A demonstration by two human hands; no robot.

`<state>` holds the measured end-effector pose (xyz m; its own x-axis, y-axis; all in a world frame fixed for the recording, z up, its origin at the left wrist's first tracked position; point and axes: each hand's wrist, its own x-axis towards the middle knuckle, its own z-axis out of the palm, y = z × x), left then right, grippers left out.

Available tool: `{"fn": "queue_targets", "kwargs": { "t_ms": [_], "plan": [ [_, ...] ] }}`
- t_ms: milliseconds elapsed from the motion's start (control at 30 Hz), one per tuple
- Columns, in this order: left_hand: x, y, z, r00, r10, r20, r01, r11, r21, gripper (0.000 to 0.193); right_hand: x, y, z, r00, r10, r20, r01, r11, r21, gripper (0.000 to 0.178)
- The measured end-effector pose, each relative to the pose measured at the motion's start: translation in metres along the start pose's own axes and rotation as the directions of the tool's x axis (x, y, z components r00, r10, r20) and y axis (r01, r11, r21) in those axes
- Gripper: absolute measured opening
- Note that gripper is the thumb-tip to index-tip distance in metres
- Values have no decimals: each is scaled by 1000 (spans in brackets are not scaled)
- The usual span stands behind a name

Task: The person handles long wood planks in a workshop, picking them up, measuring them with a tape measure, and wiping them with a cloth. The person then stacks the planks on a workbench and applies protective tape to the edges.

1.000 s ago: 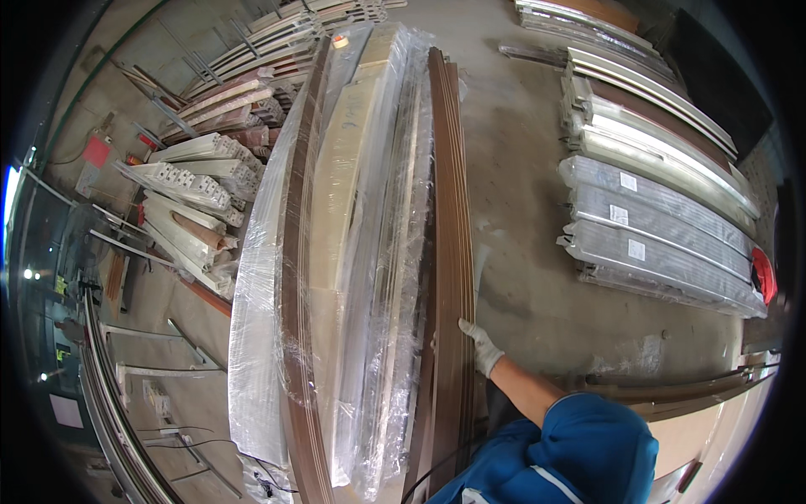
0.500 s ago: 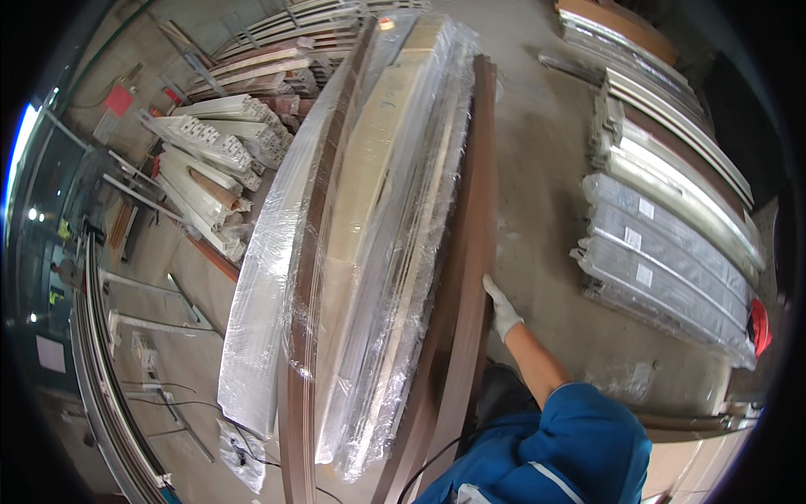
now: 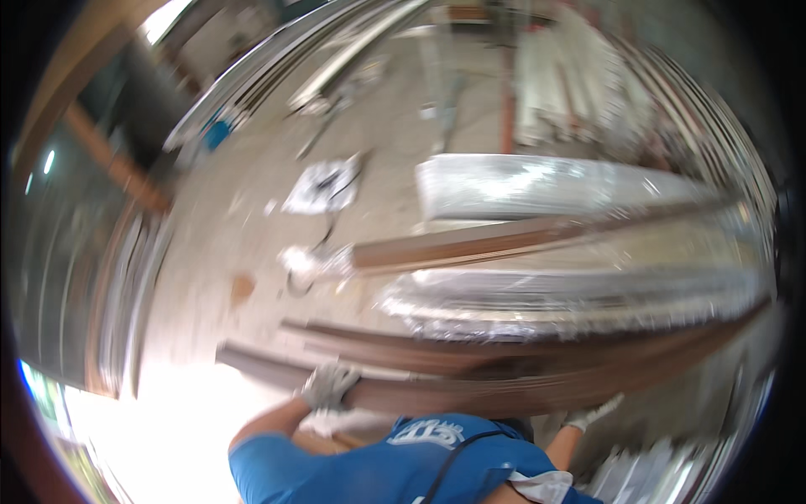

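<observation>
While L hand (image 3: 329, 386) is clamped on brown plank (image 3: 453, 396) nr its L end, long axis L-R, R hand (image 3: 593, 413), fingers straight, sits by nr edge, contact unclear.

Greyish-tan floor (image 3: 218, 210), white glare (image 3: 176, 428) at lower left, brown beam (image 3: 117, 160) at upper left

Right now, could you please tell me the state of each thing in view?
Left hand: gloved, closed over the near board
Right hand: gloved, fingers extended; contact unclear
Near board: held near its left end
Panel: film-wrapped
Bundle: film-wrapped
White sheet: on the floor
</observation>
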<state>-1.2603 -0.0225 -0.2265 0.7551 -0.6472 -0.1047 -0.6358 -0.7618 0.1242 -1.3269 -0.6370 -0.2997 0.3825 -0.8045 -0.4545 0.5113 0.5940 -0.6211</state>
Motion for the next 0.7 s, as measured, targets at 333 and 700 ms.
{"fn": "queue_targets", "kwargs": {
  "t_ms": [333, 700],
  "plan": [
    [-67, -97, 17, 920, -63, -388, -5, 985, -170, 78, -121, 15, 101, 820, -483, 308, 543, 826, -152, 69],
    [-84, -151, -24, 784, -250, -568, 162, 966, -201, 91, -213, 36, 242, 687, -466, 558, 342, 884, 319, 71]
  ]
}}
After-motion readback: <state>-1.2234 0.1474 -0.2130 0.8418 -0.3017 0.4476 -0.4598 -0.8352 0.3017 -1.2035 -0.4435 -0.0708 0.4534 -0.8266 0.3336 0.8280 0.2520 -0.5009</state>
